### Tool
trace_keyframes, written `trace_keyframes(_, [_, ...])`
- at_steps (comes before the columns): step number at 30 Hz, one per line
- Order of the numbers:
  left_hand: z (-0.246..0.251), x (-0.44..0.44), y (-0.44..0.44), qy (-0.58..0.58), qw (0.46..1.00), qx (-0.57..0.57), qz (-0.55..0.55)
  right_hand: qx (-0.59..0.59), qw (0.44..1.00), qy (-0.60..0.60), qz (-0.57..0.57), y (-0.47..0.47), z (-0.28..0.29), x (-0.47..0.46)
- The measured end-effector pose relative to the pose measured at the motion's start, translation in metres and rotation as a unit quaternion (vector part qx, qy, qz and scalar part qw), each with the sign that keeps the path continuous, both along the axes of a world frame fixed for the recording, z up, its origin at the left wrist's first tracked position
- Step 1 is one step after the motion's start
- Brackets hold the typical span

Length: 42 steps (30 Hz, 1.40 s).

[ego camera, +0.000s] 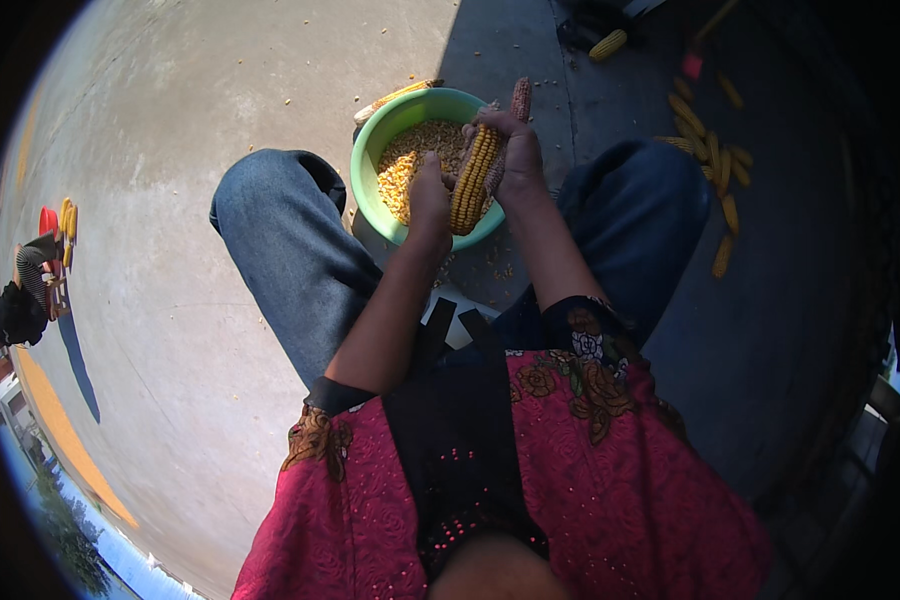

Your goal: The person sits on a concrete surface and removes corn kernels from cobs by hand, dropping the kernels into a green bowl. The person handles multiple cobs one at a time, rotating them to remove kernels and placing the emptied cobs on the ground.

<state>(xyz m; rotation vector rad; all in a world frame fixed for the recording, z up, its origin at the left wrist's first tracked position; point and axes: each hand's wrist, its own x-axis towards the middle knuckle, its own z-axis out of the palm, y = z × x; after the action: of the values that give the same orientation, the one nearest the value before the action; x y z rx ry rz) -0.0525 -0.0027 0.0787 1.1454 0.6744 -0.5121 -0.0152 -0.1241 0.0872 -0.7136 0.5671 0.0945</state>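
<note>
A yellow ear of corn (474, 181) is held between my two hands over a green plastic basin (367, 166). My left hand (430, 196) grips its lower left side. My right hand (520, 146) closes around its upper right side and also around a reddish bare corncob (521, 100), whose tip points up. Loose corn kernels (396, 184) lie in the basin, bright yellow in the sun and duller in shade. A partly stripped ear of corn (401, 96) lies against the basin's far rim.
Several corn ears (712, 154) lie on the shaded concrete at right; one more ear (608, 46) is at the top right. Kernels dot the floor. My knees flank the basin. Far left, a person in striped clothing (34, 274) sits by a red container (48, 221) and some ears.
</note>
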Motion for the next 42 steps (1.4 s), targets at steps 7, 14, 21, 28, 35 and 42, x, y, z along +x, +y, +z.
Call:
trace_keyframes(7, [-0.008, 0.0, -0.006, -0.049, 0.996, 0.068, 0.032, 0.063, 0.997, -0.036, 0.039, 0.004, 0.017, -0.004])
trace_keyframes(14, [-0.039, 0.012, 0.005, 0.015, 0.997, -0.063, 0.048, 0.082, 0.996, -0.015, 0.044, 0.002, 0.011, -0.001])
trace_keyframes(21, [-0.02, 0.001, -0.011, -0.045, 0.993, 0.113, 0.001, -0.051, 0.997, 0.01, -0.05, 0.008, -0.007, 0.003])
trace_keyframes(28, [-0.039, 0.005, -0.009, -0.116, 0.975, 0.19, -0.003, -0.028, 0.999, -0.023, 0.007, 0.014, 0.025, -0.01])
trace_keyframes(35, [-0.039, 0.013, -0.006, -0.079, 0.994, 0.067, 0.04, 0.001, 0.995, -0.071, 0.072, 0.011, 0.023, -0.009])
trace_keyframes(42, [-0.037, 0.018, 0.005, -0.016, 1.0, 0.006, 0.007, 0.049, 0.997, -0.035, 0.04, 0.007, 0.02, -0.008])
